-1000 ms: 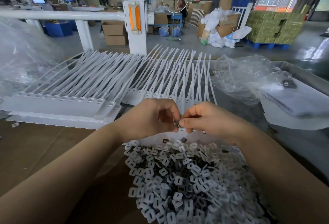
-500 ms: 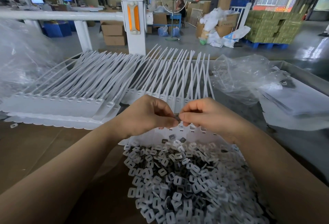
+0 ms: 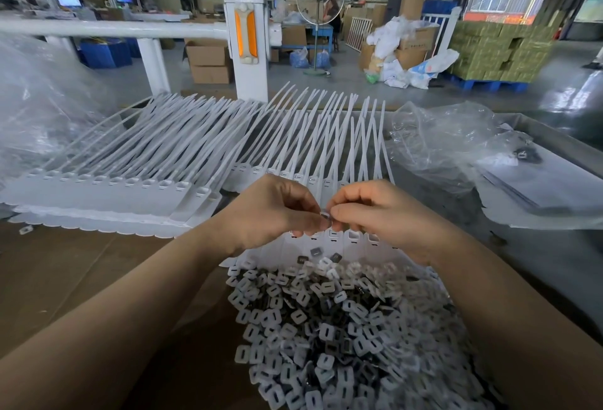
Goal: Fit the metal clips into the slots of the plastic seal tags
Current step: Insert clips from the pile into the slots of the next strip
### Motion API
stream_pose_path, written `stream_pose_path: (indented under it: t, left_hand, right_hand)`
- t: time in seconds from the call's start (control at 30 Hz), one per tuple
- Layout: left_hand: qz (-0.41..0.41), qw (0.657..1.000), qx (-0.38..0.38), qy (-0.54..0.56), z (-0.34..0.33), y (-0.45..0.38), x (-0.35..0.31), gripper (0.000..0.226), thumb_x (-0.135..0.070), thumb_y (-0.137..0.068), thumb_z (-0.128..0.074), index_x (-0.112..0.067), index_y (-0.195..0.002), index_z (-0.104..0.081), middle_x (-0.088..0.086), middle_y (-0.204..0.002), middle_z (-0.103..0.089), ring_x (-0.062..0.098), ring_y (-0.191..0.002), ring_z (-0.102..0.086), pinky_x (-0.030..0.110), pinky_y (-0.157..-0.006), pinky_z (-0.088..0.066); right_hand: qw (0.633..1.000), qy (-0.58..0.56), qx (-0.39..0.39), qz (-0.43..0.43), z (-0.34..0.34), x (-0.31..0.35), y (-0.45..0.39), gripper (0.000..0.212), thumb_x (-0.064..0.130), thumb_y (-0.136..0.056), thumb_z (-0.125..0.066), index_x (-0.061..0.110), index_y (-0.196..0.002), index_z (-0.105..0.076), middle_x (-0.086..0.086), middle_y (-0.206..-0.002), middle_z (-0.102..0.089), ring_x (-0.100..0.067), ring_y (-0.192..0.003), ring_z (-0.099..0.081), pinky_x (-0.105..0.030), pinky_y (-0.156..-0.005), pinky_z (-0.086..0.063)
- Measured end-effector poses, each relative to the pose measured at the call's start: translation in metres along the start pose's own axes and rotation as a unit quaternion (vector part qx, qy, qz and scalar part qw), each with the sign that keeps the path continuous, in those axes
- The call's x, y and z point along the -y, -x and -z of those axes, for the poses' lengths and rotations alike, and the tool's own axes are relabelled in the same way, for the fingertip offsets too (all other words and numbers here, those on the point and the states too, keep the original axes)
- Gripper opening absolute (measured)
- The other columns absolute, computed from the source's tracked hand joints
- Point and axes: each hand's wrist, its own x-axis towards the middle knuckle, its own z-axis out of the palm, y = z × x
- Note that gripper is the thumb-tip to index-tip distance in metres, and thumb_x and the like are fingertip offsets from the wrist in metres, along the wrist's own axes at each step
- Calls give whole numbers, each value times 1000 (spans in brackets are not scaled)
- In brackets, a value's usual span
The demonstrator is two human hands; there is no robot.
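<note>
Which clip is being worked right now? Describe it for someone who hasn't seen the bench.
Start at the big pile of loose clips nearest the camera. Just beyond it the left hand and right hand meet fingertip to fingertip. The clip pinched between them is the only one off the pile.

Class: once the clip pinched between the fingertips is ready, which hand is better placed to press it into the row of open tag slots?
Probably the right hand: it hovers directly above the open slots, pinching the clip together with the left hand.

White post with orange reflector, crumpled clear plastic bag, stacked cardboard boxes, blue pallet
</note>
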Motion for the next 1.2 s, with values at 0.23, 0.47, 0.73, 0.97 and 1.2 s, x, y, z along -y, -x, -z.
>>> stream_pose_path:
  t: [0.23, 0.47, 0.73, 0.97, 1.2]
  left_hand:
    - [-23, 970, 1, -241, -1, -1, 17, 24, -36, -86, -71, -35, -109, -64, -24, -106, -58, -1, -100, -54, 29, -93, -42]
    - [65, 911, 26, -406, 1, 1, 23, 61, -73, -84, -36, -43, -137, -40, -13, -148, -34, 16, -137, -28, 50, -114, -20]
    - [121, 898, 47, -421, 24, 2, 30, 51, -76, -83, -38, -47, -124, -43, -8, -148, -33, 25, -139, -26, 51, -115, -23]
    - [114, 921, 59, -367, 35, 2, 28, 27, -65, -84, -55, -48, -104, -53, -15, -130, -38, 19, -128, -32, 43, -106, -29]
    - [-51, 947, -44, -314, 19, -2, 12, 16, -28, -83, -75, -36, -91, -64, -19, -98, -56, -8, -92, -47, 15, -79, -37]
  right_hand:
    - [997, 15, -72, -30, -2, -6, -4, 14, 29, -90, -68, 23, -79, -72, 2, -78, -73, -1, -60, -56, -23, -61, -44]
    - [990, 11, -120, -74, -1, -10, -6, 10, 24, -90, -69, 20, -81, -73, 10, -64, -69, 6, -43, -51, -9, -39, -35]
    - [989, 30, -113, -92, 2, -10, -6, 12, 30, -87, -73, 24, -77, -71, 7, -69, -66, -6, -63, -58, -22, -60, -47]
    - [992, 50, -84, -83, -3, -10, -6, 10, 30, -90, -69, 26, -81, -70, -3, -86, -70, -9, -71, -60, -25, -63, -50]
    - [993, 57, -71, -69, -3, -10, -7, 11, 31, -93, -65, 26, -83, -68, 1, -81, -67, -6, -65, -56, -22, -57, -44]
